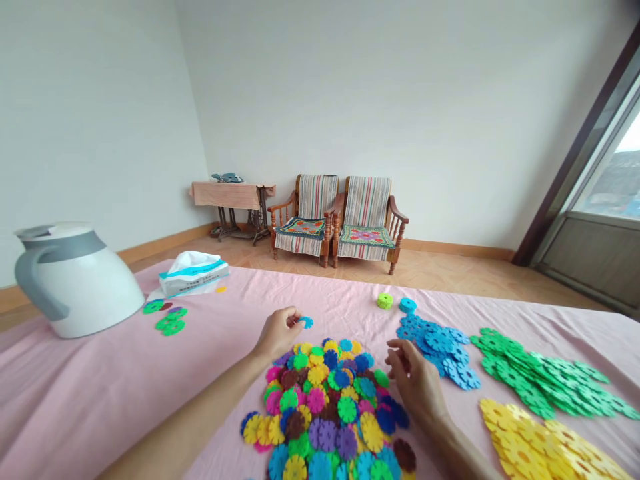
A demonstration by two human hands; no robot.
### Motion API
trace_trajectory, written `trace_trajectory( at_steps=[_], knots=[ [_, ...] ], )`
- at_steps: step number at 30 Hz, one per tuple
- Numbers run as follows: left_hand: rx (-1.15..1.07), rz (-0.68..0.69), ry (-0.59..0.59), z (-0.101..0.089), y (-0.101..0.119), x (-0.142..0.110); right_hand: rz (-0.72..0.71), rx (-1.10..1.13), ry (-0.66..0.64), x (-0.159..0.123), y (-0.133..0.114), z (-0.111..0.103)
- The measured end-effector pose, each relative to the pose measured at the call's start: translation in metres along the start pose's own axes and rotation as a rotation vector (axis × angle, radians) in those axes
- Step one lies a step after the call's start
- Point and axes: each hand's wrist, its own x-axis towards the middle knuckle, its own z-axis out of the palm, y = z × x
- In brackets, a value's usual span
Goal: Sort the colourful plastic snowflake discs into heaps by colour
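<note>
My left hand (279, 333) is above the far left side of the mixed pile, its fingertips pinched on a light-blue notched plastic disc (307, 323). To the right of that pile is my right hand (417, 383), loosely curled, with its fingers a little apart and no disc visible in them. Between my arms spreads the mixed pile of flower-shaped discs (317, 375) in many colours. Sorted blue discs (435, 343) lie just beyond my right hand. Farther right are heaps of green discs (543, 373) and yellow discs (537, 443).
On the pink cloth (210, 360) stand a white-and-grey jug (95, 287) and a tissue pack (195, 273). Several loose discs (171, 325) lie near the jug. A yellow-green stack (385, 301) sits at the far edge. Beyond are two wooden chairs (367, 213) and a cloth-covered stand (227, 195).
</note>
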Motion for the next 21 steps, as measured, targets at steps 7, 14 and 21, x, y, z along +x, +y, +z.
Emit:
trace_trajectory(
  at_steps=[7,14,21],
  knots=[
    [0.155,-0.091,0.009,0.014,-0.037,0.047,-0.027,-0.087,-0.042,0.0,0.014,0.008],
    [0.222,0.09,-0.062,0.017,-0.011,0.023,-0.047,-0.111,-0.048,0.001,0.015,0.009],
    [0.174,0.297,-0.356,0.033,0.032,0.002,-0.097,-0.126,-0.039,0.0,0.012,0.007]
  ],
)
